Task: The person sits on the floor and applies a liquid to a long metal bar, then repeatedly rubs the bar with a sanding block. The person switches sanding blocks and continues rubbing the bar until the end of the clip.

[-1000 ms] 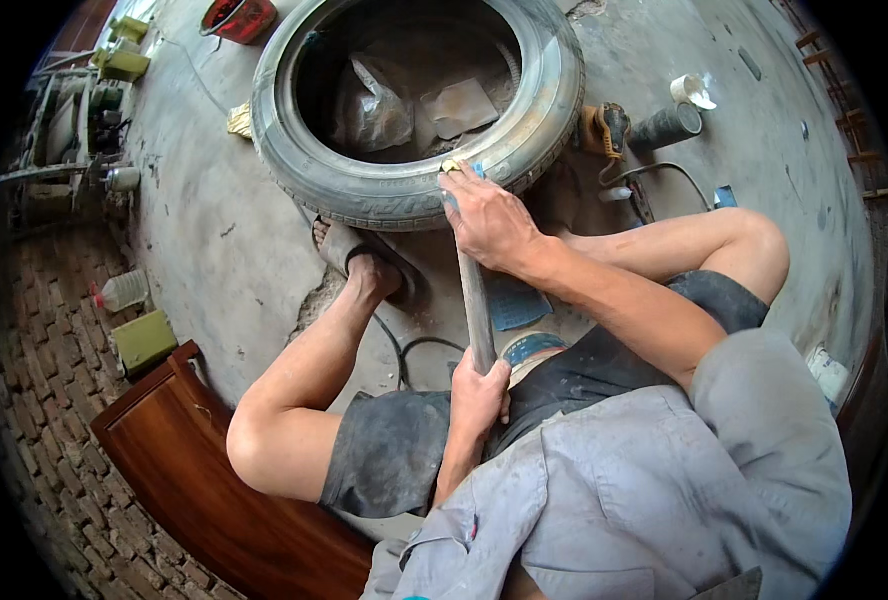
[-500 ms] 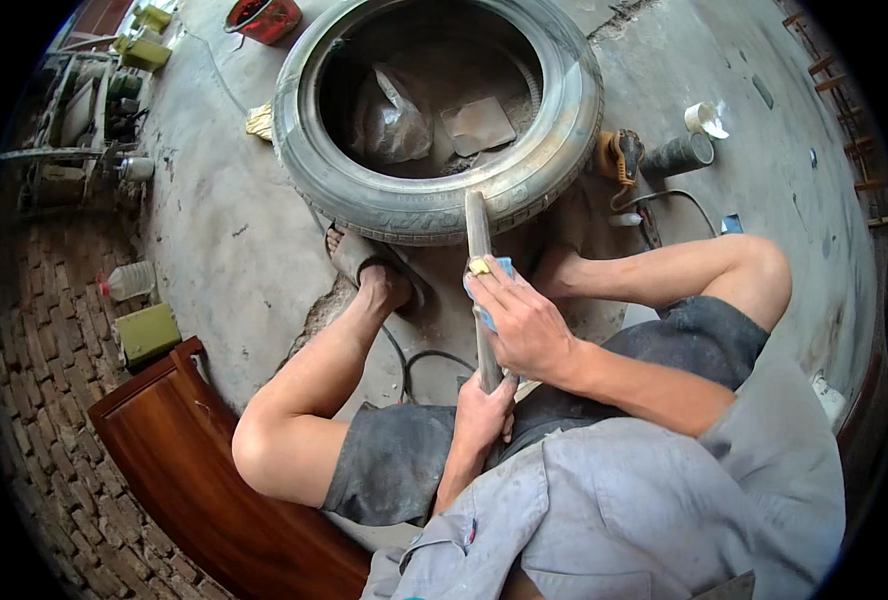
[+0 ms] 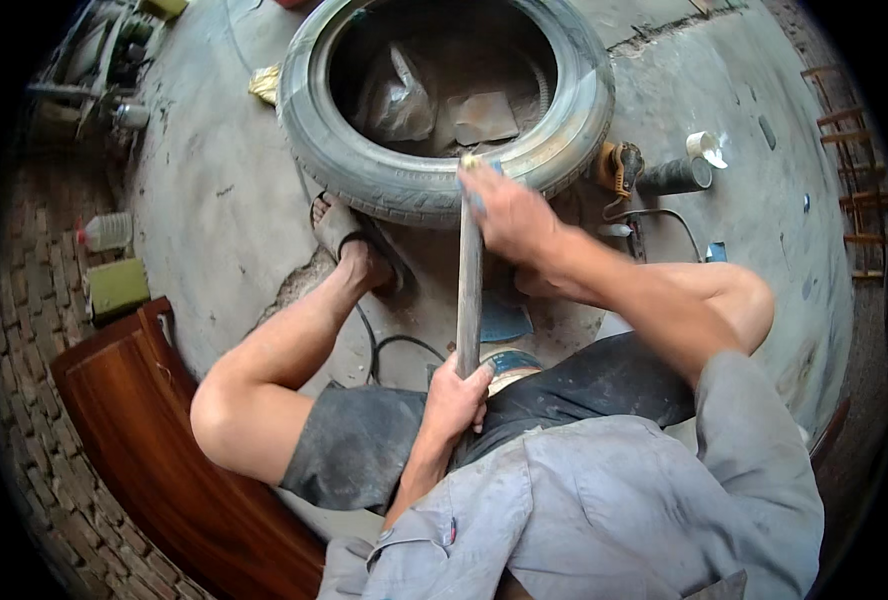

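A long, thin wooden bar [image 3: 471, 285] runs from my lap to the near rim of a tire [image 3: 404, 195] lying on the floor. My left hand [image 3: 456, 395] is wrapped round the bar's near end. Up at the far end, my right hand [image 3: 512, 215] presses a small folded piece of blue sandpaper [image 3: 478, 203] against the bar, its fingers bent over it. Something yellow [image 3: 471, 161] shows at those fingertips. That hand is slightly smeared by motion.
Inside the tire lie a clear plastic bag [image 3: 404, 105] and a flat square piece [image 3: 485, 117]. A yellow power tool [image 3: 621, 168], a dark cylinder [image 3: 676, 176] and a cord are to the right. A reddish-brown wooden panel [image 3: 164, 430] stands at my left, near a green box [image 3: 118, 288].
My right hand has slid away from me along the bar, from its middle to the far end at the tire. My left hand keeps its grip. The whole view has shifted slightly.
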`<state>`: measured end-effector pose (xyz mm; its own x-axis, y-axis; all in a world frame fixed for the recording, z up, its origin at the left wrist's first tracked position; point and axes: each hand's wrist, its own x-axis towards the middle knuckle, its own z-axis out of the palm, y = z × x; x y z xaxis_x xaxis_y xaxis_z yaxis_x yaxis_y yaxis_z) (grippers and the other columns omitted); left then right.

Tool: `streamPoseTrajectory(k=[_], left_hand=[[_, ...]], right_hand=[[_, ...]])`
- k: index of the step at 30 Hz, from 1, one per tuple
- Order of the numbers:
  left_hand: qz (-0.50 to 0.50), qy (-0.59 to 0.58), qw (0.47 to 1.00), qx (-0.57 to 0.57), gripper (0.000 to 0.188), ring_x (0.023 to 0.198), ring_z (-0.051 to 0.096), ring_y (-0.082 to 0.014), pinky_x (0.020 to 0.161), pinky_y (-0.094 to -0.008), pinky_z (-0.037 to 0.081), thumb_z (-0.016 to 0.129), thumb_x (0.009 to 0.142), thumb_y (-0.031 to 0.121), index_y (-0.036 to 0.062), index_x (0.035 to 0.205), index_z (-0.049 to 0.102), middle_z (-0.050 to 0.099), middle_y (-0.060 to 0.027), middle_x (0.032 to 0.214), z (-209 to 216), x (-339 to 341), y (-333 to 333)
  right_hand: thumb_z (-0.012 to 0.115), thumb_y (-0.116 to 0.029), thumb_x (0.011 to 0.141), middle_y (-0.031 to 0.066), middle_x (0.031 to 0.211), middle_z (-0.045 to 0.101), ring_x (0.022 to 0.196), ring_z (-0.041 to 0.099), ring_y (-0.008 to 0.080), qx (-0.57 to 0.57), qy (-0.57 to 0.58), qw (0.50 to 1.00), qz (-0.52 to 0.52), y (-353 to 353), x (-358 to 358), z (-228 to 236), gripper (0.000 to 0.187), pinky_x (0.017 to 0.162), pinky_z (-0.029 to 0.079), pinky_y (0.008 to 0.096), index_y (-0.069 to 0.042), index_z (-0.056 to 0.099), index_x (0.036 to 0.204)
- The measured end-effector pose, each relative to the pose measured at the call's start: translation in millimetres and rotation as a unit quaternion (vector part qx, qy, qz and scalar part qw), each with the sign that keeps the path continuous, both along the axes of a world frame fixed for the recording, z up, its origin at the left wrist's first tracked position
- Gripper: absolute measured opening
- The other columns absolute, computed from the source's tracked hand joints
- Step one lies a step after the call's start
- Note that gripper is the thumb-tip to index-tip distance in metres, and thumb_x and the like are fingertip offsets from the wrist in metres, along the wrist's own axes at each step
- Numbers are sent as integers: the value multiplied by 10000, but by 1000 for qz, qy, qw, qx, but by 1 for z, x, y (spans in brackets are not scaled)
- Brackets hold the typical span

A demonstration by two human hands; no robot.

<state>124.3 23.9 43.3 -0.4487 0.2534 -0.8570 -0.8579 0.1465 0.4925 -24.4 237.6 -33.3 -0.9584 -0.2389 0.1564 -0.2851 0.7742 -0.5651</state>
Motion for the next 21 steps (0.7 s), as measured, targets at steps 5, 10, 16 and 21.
streamPoseTrajectory(k=[5,10,16,21], left_hand=[[3,23,999,-27,226,424,504,-123,353,-314,397,671,974,171,5,1049,536,538,-35,652,-5,5,-5],[-44,52,995,-70,345,450,582,-188,403,-373,470,685,943,215,-59,1124,578,615,-102,693,-5,5,-5],[-60,71,990,-102,380,498,640,-250,465,-405,515,683,924,247,-67,1116,589,673,-171,763,1,2,-5],[-58,138,979,-139,383,662,692,-330,620,-438,544,725,925,262,-60,1089,597,694,-234,838,-6,9,-1]], right_hand=[[635,-51,869,284,1509,526,1406,512,460,80,43,975,204,25,-20,15,613,1205,407,522,42,515,1463],[726,-19,701,235,1513,550,1445,516,359,22,-2,916,400,7,73,57,706,1254,375,489,7,598,1395],[768,-64,714,202,1515,556,1460,497,341,114,-8,931,347,29,8,46,759,1244,392,484,-8,556,1441],[774,-94,689,196,1499,571,1435,520,357,55,-15,874,482,5,60,62,748,1220,421,488,-30,587,1410]])
